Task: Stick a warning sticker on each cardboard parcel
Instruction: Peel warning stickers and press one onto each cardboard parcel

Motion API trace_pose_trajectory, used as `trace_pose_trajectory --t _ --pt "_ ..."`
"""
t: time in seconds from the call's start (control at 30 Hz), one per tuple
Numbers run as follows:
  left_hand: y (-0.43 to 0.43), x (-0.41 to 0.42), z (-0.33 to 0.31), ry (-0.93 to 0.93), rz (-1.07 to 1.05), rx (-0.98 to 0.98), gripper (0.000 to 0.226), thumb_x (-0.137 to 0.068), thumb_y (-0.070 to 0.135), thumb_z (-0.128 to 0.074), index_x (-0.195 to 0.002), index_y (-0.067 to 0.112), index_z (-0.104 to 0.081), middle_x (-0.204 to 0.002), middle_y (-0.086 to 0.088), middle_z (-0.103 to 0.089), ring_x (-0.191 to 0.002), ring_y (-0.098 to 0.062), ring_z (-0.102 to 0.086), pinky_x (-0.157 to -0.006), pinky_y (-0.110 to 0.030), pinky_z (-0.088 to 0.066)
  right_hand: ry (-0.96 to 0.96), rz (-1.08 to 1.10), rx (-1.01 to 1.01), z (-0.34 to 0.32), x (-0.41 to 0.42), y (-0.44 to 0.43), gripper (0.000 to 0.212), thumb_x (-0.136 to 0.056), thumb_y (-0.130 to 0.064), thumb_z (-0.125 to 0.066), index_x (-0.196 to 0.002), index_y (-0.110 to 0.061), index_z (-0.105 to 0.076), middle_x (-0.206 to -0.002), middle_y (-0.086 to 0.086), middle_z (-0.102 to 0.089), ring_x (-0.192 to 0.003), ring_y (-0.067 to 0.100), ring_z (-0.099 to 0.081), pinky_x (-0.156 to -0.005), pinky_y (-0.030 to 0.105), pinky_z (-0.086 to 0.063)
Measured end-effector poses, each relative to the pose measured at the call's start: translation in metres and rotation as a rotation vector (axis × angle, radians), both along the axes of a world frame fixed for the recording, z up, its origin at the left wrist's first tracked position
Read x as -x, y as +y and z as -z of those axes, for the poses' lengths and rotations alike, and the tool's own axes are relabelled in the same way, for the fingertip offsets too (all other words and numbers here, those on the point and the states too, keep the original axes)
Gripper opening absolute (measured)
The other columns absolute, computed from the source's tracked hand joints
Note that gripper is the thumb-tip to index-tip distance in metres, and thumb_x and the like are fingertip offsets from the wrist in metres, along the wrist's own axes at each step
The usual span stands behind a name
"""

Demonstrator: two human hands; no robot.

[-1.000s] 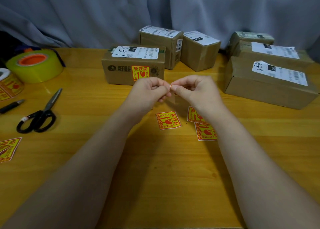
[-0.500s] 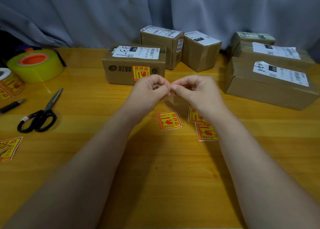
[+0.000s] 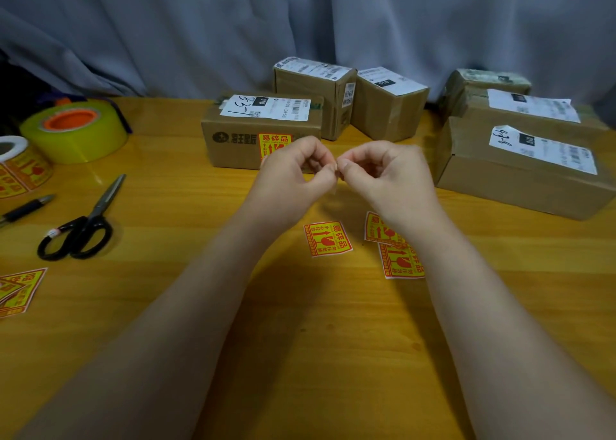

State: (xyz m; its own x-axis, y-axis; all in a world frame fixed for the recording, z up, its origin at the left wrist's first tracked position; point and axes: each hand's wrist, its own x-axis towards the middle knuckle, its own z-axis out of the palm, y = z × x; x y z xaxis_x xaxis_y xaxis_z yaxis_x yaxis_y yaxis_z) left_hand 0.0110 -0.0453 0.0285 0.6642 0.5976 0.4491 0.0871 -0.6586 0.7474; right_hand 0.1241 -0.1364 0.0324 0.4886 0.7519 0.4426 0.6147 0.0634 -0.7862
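Parcels (image 3: 233, 146) stand at the back of the table (image 3: 300, 356). The left hand (image 3: 293, 173) and right hand (image 3: 383, 176) both pinch one thin pale scrap (image 3: 335, 188), too small to name.

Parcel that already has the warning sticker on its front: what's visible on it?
The parcel is a closed brown cardboard box lying flat on the wooden table, long side toward the camera. A white shipping label with barcode and black handwriting covers its top. The front bears a black printed logo and a yellow-and-red warning sticker, partly hidden by the left hand in front. A taller parcel stands close behind its right end; contact unclear.
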Motion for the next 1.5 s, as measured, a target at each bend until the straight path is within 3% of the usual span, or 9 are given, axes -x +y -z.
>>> trace_pose_trajectory --t 0.13,0.27,0.4,0.53,0.6,0.7,1.03,1.2,1.5 --pt "-0.003 0.000 -0.001 0.046 -0.042 -0.036 0.004 -0.073 0.032 -0.052 -0.069 0.033 -0.051 -0.071 0.014 -0.056 -0.074 0.000 -0.052 -0.092 -0.050 -0.042 -0.132 0.053 0.021 0.001 0.002 0.001 0.003 -0.082 -0.014 -0.065 -0.080 -0.015 -0.067 -0.068 -0.012 -0.059 -0.062 0.001 -0.053 -0.059 0.017 -0.044" --pt "-0.003 -0.002 -0.002 0.013 -0.029 0.051 0.005 -0.078 0.024 -0.057 -0.074 0.022 -0.057 -0.071 0.013 -0.053 -0.071 -0.002 -0.049 -0.078 -0.033 -0.043 0.010 0.030 0.020 0.001 0.000 0.002 0.009 -0.084 -0.011 -0.062 -0.076 -0.017 -0.063 -0.067 -0.006 -0.059 -0.061 0.001 -0.050 -0.058 0.019 -0.043" --pt "-0.001 -0.002 -0.002 0.001 -0.007 0.173 0.005 -0.084 0.007 -0.056 -0.083 0.008 -0.061 -0.076 0.002 -0.058 -0.080 -0.020 -0.056 -0.073 -0.034 -0.046 0.189 -0.012 0.016 0.002 -0.002 0.003 0.015 -0.086 -0.010 -0.059 -0.074 -0.019 -0.063 -0.075 0.007 -0.065 -0.073 0.020 -0.060 -0.076 0.042 -0.053" --pt "0.000 0.000 -0.002 -0.038 0.075 0.318 0.014 -0.091 0.016 -0.053 -0.086 0.009 -0.064 -0.079 0.002 -0.065 -0.082 -0.006 -0.059 -0.076 -0.013 -0.044 0.217 -0.043 0.020 0.002 -0.002 0.002 0.018 -0.088 -0.011 -0.058 -0.074 -0.022 -0.063 -0.074 0.003 -0.064 -0.074 0.019 -0.060 -0.078 0.044 -0.053" --pt "0.001 0.001 -0.002 -0.020 0.117 0.312 0.021 -0.092 0.025 -0.053 -0.090 0.007 -0.065 -0.085 -0.004 -0.066 -0.085 -0.011 -0.060 -0.078 -0.016 -0.045 0.169 -0.055 0.034 0.003 -0.003 0.002 0.018 -0.088 -0.014 -0.059 -0.074 -0.025 -0.062 -0.074 0.003 -0.064 -0.074 0.020 -0.058 -0.078 0.046 -0.051" --pt "0.003 0.002 0.000 0.011 0.158 0.214 0.017 -0.092 0.022 -0.055 -0.092 0.007 -0.064 -0.088 -0.006 -0.065 -0.089 -0.018 -0.061 -0.082 -0.027 -0.048 0.174 -0.074 0.037 0.001 -0.002 0.001 0.017 -0.088 -0.014 -0.059 -0.074 -0.022 -0.062 -0.072 -0.001 -0.063 -0.072 0.015 -0.057 -0.076 0.042 -0.051" --pt "0.008 0.004 0.000 -0.067 0.217 0.323 0.015 -0.094 0.011 -0.049 -0.092 0.000 -0.059 -0.082 0.000 -0.062 -0.080 -0.004 -0.058 -0.079 -0.015 -0.046 0.632 -0.207 -0.060 -0.002 -0.004 0.000 0.022 -0.091 -0.020 -0.057 -0.095 -0.002 -0.068 -0.091 0.016 -0.068 -0.084 0.024 -0.066 -0.076 0.034 -0.056" --pt "0.005 -0.001 0.003 -0.063 0.147 0.249 0.017 -0.095 0.013 -0.049 -0.092 0.001 -0.062 -0.084 -0.008 -0.063 -0.083 -0.023 -0.059 -0.081 -0.030 -0.049 0.405 -0.117 -0.062 0.007 0.005 0.007 0.012 -0.084 -0.018 -0.067 -0.090 -0.010 -0.073 -0.070 0.000 -0.070 -0.072 0.011 -0.064 -0.069 0.027 -0.054" --pt "0.005 0.000 0.002 0.009 0.141 0.216 0.016 -0.094 0.017 -0.051 -0.092 0.005 -0.061 -0.080 0.002 -0.062 -0.086 -0.021 -0.058 -0.084 -0.031 -0.047 0.565 -0.017 -0.032 0.007 -0.003 0.007 0.004 -0.080 -0.016 -0.071 -0.080 -0.012 -0.073 -0.080 0.008 -0.073 -0.081 0.021 -0.068 -0.074 0.030 -0.053"
